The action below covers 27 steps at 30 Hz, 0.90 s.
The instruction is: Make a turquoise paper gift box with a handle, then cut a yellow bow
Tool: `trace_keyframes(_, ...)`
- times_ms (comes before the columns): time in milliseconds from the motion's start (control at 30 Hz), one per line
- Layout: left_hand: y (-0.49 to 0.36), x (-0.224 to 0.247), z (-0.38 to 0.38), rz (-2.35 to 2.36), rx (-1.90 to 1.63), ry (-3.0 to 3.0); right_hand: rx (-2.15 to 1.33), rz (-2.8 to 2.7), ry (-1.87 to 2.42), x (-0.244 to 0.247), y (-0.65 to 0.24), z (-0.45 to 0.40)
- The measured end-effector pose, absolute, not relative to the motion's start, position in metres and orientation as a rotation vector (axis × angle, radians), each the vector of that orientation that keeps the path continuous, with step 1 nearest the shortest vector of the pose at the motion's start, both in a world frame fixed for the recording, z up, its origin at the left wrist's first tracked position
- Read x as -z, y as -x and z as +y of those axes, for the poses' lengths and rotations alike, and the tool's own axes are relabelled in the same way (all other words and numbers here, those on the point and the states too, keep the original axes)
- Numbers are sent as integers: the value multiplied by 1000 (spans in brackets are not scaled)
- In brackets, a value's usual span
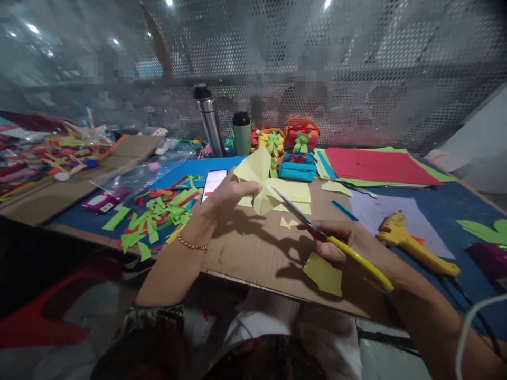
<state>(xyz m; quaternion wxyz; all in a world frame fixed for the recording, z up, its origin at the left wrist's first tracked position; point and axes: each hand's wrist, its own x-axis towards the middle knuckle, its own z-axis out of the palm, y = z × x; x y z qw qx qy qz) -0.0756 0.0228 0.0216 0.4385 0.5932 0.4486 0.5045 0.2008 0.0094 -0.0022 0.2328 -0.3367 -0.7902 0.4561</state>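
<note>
Pinched between the thumb and fingers of my left hand [233,191] is a folded piece of pale yellow paper [255,170], its flaps fanned out above the cardboard. My right hand [346,240] grips a pair of scissors with yellow handles [362,264]. The scissor blades [295,208] look closed and point up and left, their tip near the paper's lower right edge. A yellow paper offcut [324,274] lies below my right hand. Smaller yellow scraps [289,222] and flat yellow paper pieces [297,194] rest on the cardboard sheet [233,248].
Green and red paper strips [158,216] are heaped left, beside a phone [214,182]. A yellow glue gun [415,245] lies right on lilac paper [400,203]. Small paper bags [299,153], a steel bottle [212,124] and a green bottle [241,134] stand behind. Red sheets [380,166] are stacked back right.
</note>
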Motion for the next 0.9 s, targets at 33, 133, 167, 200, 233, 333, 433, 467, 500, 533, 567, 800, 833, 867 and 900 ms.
trace_keyframes(33,75,-21,22,1113,-1266,-1463,-1253,-2171,924,2,-201,10)
trace_keyframes(133,74,-21,21,1094,-1287,-1443,-1262,-2180,931,2,-201,10)
trace_keyframes(167,74,-20,21,1090,-1285,-1440,-1267,-2185,937,2,-201,10)
trace_keyframes(200,74,-20,22,1087,-1282,-1439,-1269,-2188,944,2,-200,10)
trace_keyframes(233,74,-20,22,1083,-1280,-1439,-1267,-2188,950,2,-200,10)
trace_keyframes(333,76,-20,25,1058,-1261,-1445,-1245,-2188,960,0,-199,10)
trace_keyframes(433,77,-17,28,1032,-1249,-1473,-1225,-2195,968,-2,-199,10)
trace_keyframes(467,77,-16,29,1024,-1253,-1483,-1220,-2198,974,-3,-198,9)
trace_keyframes(500,77,-15,30,1017,-1255,-1489,-1213,-2199,981,-3,-198,9)
trace_keyframes(533,78,-14,30,1011,-1254,-1493,-1204,-2200,985,-4,-198,9)
trace_keyframes(567,78,-13,31,1008,-1252,-1496,-1192,-2200,988,-4,-198,9)
trace_keyframes(800,78,-14,30,1037,-1221,-1506,-1126,-2238,994,-7,-197,9)
trace_keyframes(833,78,-14,29,1030,-1220,-1506,-1114,-2242,996,-7,-197,10)
trace_keyframes(867,77,-15,29,1021,-1221,-1504,-1100,-2246,997,-8,-197,10)
trace_keyframes(900,77,-15,29,1008,-1225,-1502,-1086,-2249,996,-8,-196,11)
